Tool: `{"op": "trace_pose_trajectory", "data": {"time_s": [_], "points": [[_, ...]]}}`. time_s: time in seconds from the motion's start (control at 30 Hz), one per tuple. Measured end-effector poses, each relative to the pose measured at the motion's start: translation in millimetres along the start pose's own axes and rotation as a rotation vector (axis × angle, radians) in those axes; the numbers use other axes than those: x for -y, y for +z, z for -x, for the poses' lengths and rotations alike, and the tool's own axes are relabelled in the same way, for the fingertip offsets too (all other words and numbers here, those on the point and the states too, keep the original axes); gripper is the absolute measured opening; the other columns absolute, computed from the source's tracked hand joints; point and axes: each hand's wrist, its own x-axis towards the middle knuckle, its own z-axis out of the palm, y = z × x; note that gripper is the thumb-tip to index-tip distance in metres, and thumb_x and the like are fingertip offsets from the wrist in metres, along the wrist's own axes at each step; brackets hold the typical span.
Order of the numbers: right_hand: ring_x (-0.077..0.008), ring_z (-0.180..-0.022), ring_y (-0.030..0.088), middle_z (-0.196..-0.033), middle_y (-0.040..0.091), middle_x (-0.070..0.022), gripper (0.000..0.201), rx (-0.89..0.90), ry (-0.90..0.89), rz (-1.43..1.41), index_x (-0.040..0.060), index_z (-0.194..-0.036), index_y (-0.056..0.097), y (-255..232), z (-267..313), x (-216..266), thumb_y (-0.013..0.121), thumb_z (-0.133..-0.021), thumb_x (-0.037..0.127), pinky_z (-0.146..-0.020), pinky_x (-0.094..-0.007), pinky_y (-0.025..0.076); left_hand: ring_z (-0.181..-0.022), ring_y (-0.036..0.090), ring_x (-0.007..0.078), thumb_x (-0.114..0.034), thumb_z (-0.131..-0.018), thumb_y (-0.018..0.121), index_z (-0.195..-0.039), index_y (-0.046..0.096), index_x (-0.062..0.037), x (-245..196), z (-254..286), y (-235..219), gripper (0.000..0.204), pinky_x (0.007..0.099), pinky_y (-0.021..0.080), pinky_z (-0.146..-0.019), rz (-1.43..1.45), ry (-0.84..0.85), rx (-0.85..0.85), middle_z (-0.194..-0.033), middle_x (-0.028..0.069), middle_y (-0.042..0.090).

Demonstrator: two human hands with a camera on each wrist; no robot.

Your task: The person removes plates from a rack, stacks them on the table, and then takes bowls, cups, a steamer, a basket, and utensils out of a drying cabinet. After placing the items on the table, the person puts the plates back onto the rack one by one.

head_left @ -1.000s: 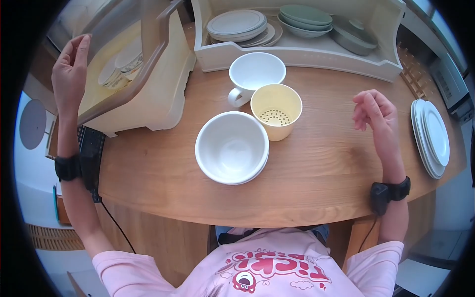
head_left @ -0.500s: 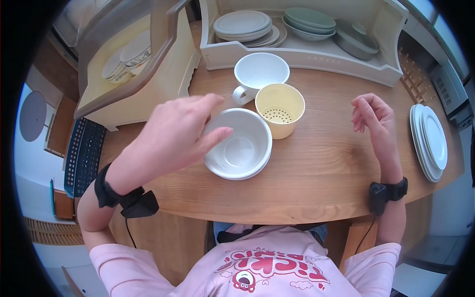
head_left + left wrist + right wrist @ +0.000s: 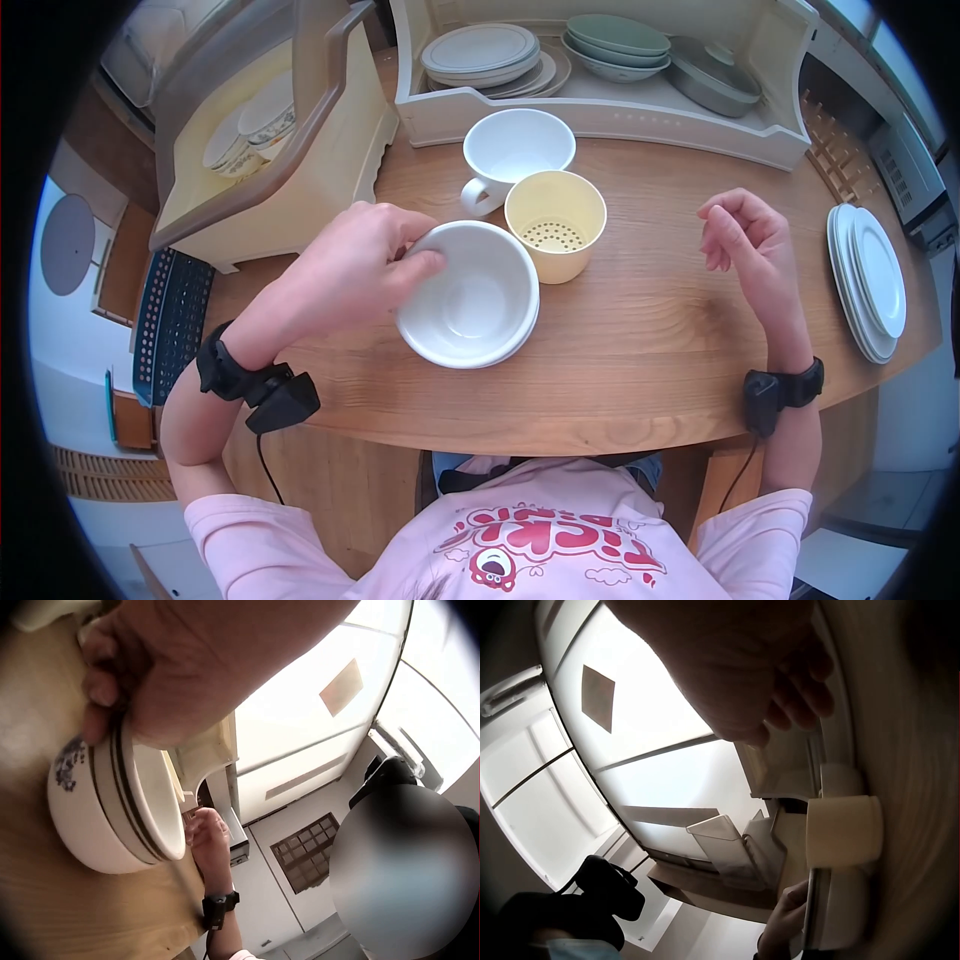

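Observation:
My left hand grips the left rim of the upper bowl in a white stack, thumb inside and fingers outside. The left wrist view shows dark bands and a blue flower pattern on the bowl's outer side. Touching the stack at its upper right is a pale yellow cup with holes in its base. Behind that stands a white mug, handle toward the left. My right hand hovers over the table's right side, fingers loosely curled around nothing.
A cream bin with a brown rim holds patterned bowls at left. Across the back, a white rack carries plates, green bowls and a lidded dish. White plates stack at the right edge, near a wooden peg rack.
My left hand came from beside the cream bin across to the bowl stack, then its thumb and fingers closed on the rim. The right hand stayed almost in place.

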Motion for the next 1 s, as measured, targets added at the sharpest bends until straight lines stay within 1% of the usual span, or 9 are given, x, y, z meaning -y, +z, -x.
{"op": "trace_pose_trajectory", "data": {"time_s": [0.13, 0.27, 0.47, 0.57, 0.77, 0.83, 0.87, 0.9, 1.0], "points": [[-0.0029, -0.059, 0.052, -0.068, 0.059, 0.0000, 0.018, 0.019, -0.012, 0.006, 0.0011, -0.092, 0.060, 1, 0, 0, 0.059, -0.093, 0.019, -0.052, -0.0167, 0.041, -0.052, 0.044, 0.0083, -0.012, -0.086, 0.057, -0.096, 0.064, 0.0069, -1, 2, -4, 0.022, 0.0269, 0.038, -0.049, 0.080, 0.006, -0.002, -0.058, 0.0060, 0.052], [-0.0030, -0.059, 0.052, -0.068, 0.059, 0.0002, 0.018, 0.025, 0.006, -0.013, 0.0012, -0.091, 0.060, 2, 1, 3, 0.060, -0.093, 0.019, -0.053, -0.0168, 0.042, -0.055, 0.046, 0.0071, -0.010, -0.088, 0.056, -0.098, 0.064, 0.0071, -11, 8, -12, 0.022, 0.0255, 0.040, -0.051, -0.008, 0.034, -0.019, -0.063, 0.0044, 0.056], [-0.0030, -0.059, 0.053, -0.069, 0.060, -0.0003, 0.017, 0.066, 0.031, -0.038, 0.0013, -0.091, 0.061, 4, 2, 4, 0.059, -0.093, 0.018, -0.053, -0.0171, 0.042, -0.064, 0.051, 0.0031, -0.005, -0.090, 0.054, -0.101, 0.063, 0.0078, -33, 20, -24, 0.019, 0.0204, 0.043, -0.056, 0.121, -0.031, -0.037, -0.072, 0.0003, 0.060], [-0.0034, -0.060, 0.055, -0.069, 0.060, -0.0009, 0.017, 0.096, 0.064, -0.046, 0.0012, -0.092, 0.061, 4, 3, 6, 0.058, -0.093, 0.018, -0.053, -0.0170, 0.043, -0.065, 0.050, 0.0021, -0.005, -0.090, 0.053, -0.102, 0.062, 0.0079, -45, 20, -22, 0.019, 0.0196, 0.042, -0.056, 0.138, 0.017, -0.059, -0.073, 0.0000, 0.060], [-0.0064, -0.064, 0.060, -0.077, 0.065, -0.0052, 0.021, 0.344, 0.125, -0.168, -0.0015, -0.104, 0.059, 2, 6, 10, 0.054, -0.088, 0.011, -0.057, -0.0175, 0.047, -0.056, 0.049, 0.0026, -0.004, -0.089, 0.053, -0.100, 0.064, 0.0063, -67, 3, -10, 0.018, 0.0218, 0.040, -0.049, 0.058, 0.205, -0.060, -0.064, 0.0014, 0.059], [-0.0087, -0.070, 0.063, -0.087, 0.067, -0.0074, 0.038, 0.437, 0.195, -0.263, -0.0034, -0.116, 0.053, 2, 8, 12, 0.057, -0.083, 0.014, -0.060, -0.0193, 0.050, -0.048, 0.049, 0.0063, -0.006, -0.087, 0.054, -0.098, 0.065, 0.0048, -72, -4, 1, 0.018, 0.0242, 0.040, -0.045, 0.061, 0.340, -0.144, -0.056, 0.0056, 0.056], [-0.0087, -0.070, 0.063, -0.087, 0.067, -0.0074, 0.038, 0.438, 0.195, -0.260, -0.0034, -0.116, 0.053, 2, 9, 12, 0.057, -0.083, 0.014, -0.060, -0.0193, 0.050, -0.044, 0.054, 0.0167, -0.007, -0.083, 0.055, -0.092, 0.066, 0.0038, -73, -8, 7, 0.018, 0.0296, 0.042, -0.044, 0.037, 0.431, -0.213, -0.054, 0.0122, 0.056], [-0.0106, -0.079, 0.063, -0.095, 0.065, -0.0085, 0.045, 0.462, 0.188, -0.335, -0.0037, -0.121, 0.050, 2, 10, 11, 0.060, -0.082, 0.018, -0.067, -0.0218, 0.050, -0.044, 0.054, 0.0167, -0.007, -0.083, 0.055, -0.092, 0.066, 0.0038, -76, -12, 11, 0.018, 0.0296, 0.042, -0.044, 0.038, 0.431, -0.215, -0.054, 0.0122, 0.056], [-0.0135, -0.097, 0.060, -0.109, 0.061, -0.0096, 0.058, 0.499, 0.136, -0.373, -0.0033, -0.127, 0.045, 4, 12, 13, 0.064, -0.081, 0.025, -0.081, -0.0267, 0.049, -0.052, 0.058, 0.0341, -0.010, -0.078, 0.055, -0.079, 0.061, 0.0018, -88, -19, 22, 0.013, 0.0406, 0.046, -0.051, -0.137, 0.428, -0.236, -0.056, 0.0171, 0.057]]}}
